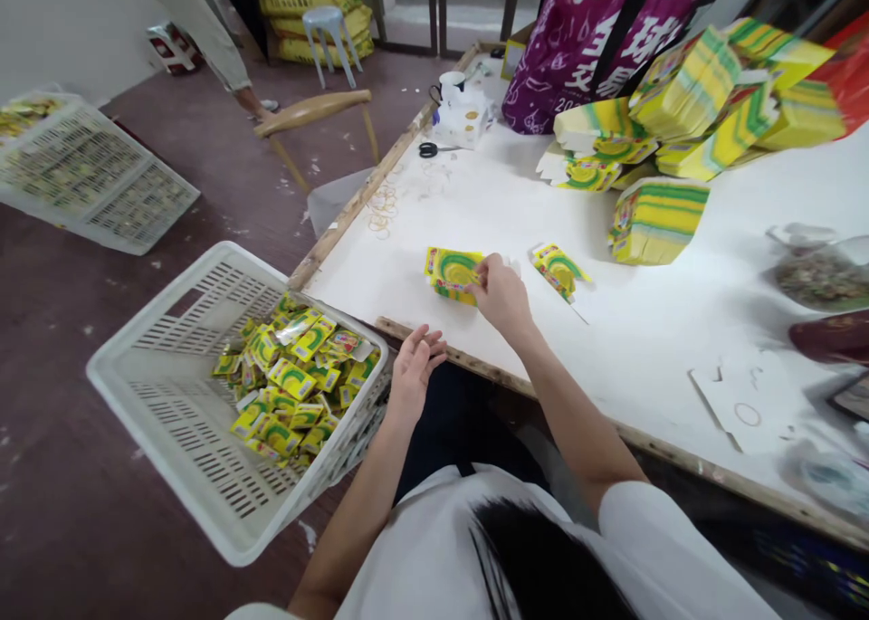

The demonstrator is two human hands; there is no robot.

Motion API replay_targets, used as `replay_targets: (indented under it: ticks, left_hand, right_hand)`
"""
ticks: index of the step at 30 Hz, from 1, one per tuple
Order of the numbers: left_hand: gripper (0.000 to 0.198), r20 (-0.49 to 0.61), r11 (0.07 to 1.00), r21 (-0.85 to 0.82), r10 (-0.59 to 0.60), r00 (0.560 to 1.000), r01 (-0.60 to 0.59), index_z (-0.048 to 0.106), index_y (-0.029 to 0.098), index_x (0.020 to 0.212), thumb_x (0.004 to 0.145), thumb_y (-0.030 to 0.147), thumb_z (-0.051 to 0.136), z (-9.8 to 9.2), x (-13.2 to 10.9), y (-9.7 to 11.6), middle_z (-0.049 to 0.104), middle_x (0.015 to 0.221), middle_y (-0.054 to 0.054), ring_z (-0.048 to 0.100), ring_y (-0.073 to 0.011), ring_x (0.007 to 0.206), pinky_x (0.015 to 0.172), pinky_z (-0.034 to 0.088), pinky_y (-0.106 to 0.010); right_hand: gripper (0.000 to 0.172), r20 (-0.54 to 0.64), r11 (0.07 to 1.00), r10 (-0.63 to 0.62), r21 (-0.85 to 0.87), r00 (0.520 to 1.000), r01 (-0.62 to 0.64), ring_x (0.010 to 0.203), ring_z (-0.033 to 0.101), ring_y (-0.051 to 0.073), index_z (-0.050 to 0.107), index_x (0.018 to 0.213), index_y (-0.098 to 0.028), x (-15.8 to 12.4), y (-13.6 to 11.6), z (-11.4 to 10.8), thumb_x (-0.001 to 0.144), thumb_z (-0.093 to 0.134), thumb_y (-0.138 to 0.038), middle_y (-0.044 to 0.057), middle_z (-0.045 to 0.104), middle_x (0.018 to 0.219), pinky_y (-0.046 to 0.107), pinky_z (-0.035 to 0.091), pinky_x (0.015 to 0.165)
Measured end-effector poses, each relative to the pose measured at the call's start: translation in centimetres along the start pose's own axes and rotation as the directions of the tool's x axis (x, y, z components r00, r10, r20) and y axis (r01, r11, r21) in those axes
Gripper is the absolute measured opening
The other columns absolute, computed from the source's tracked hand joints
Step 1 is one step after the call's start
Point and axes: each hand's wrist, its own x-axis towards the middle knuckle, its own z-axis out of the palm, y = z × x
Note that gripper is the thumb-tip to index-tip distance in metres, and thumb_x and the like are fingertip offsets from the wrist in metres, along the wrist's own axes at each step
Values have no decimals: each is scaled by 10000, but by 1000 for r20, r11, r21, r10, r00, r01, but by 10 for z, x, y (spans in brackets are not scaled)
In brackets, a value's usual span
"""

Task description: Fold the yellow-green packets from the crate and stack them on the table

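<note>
My right hand (503, 296) is over the white tabletop, its thumb and fingers closed on the right end of a yellow-green carton (451, 272). That carton lies on the table and looks like the top of a short stack of flat ones. My left hand (415, 367) hovers at the table's wooden edge with fingers apart, holding nothing. Right of my right hand lies another flat yellow carton (558, 271). Below and left of the table, a white plastic crate (183, 348) holds many small yellow-green boxes (291, 380).
Bundled stacks of yellow cartons (658, 222) lie at the back right beside a purple bag (577, 41). Scissors (429, 149), rubber bands (381, 208) and a mug (451, 82) are on the table. A chair (316, 113), another crate (95, 172) and a person's leg (210, 41) are beyond.
</note>
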Motion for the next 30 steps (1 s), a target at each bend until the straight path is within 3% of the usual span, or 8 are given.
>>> replay_targets:
  ticks: [3,6,10,14,20,23,28,30]
  left_hand:
    - [582,26,994,-97,-42,999,44,644,205,1170,698,488,830,8,13,-2,673,1239,-104,639,-239,1139,952,503,-349]
    - [460,30,983,-124,-130,991,133,662,165,1134,790,459,737,18,27,-2,658,1276,-144,605,-281,1217,1011,470,-395]
    - [377,56,979,-110,-166,984,172,667,159,1167,845,356,659,28,37,-1,642,1315,-135,576,-271,1263,1051,442,-392]
    - [339,56,979,-90,-179,982,183,684,160,1129,843,338,647,34,44,-1,669,1262,-127,588,-270,1241,1030,457,-395]
    - [294,53,980,-76,-182,982,185,687,186,1091,850,353,664,38,53,-1,630,1331,-120,580,-277,1246,1000,483,-407]
    - [308,42,981,-66,-178,983,180,676,181,1095,832,340,695,36,53,0,627,1326,-128,597,-275,1218,980,494,-399]
    - [405,38,986,-44,-159,987,161,663,173,1106,773,379,767,35,49,0,678,1191,-131,639,-270,1137,970,492,-403]
    - [467,51,992,-51,-112,992,115,672,185,1068,705,438,821,39,42,1,691,1144,-110,646,-267,1109,958,500,-395]
  right_hand:
    - [108,52,995,-95,45,994,92,778,615,237,534,951,-203,-29,2,4,850,572,-195,75,665,844,327,420,672]
    - [57,78,995,-70,75,994,64,752,618,229,534,848,-212,-46,11,10,822,584,-203,65,662,815,325,418,656]
    - [97,39,981,45,187,998,-52,659,597,189,528,796,-213,-43,22,9,785,623,-229,23,652,750,313,418,643]
    - [107,22,965,35,260,999,-40,617,569,167,521,772,-210,-36,22,0,763,628,-213,12,641,717,298,413,633]
    - [81,-278,995,-95,10,956,102,759,564,221,521,783,-211,-35,12,-20,820,504,-141,77,630,837,344,420,698]
    - [115,-332,986,-169,-62,928,157,801,556,238,509,779,-214,-31,9,-30,821,483,-110,78,612,826,379,433,762]
    - [92,-359,974,-95,160,928,162,723,558,188,501,775,-217,-27,11,-43,824,522,-142,47,599,810,326,460,704]
    - [63,-268,952,-68,272,961,143,656,546,162,518,795,-214,-33,11,-44,816,564,-176,25,604,774,298,450,653]
